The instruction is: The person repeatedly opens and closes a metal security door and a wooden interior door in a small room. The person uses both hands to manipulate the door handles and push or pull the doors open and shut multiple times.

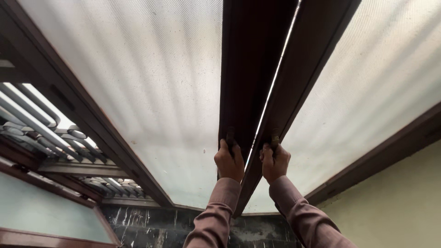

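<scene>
Two dark brown window sashes with frosted glass meet in the middle of the view. My left hand (229, 160) grips a small handle on the left sash's edge frame (243, 69). My right hand (274, 160) grips the matching handle on the right sash's edge frame (317, 59). A thin bright gap (275, 78) runs between the two frames. Both arms wear brownish striped sleeves. The handles are mostly hidden under my fingers.
Frosted panes (156, 87) fill both sashes. At the left an open side window (41, 124) shows grey metal security bars. A dark marble sill (156, 225) runs below. A pale yellow wall (395, 202) is at the right.
</scene>
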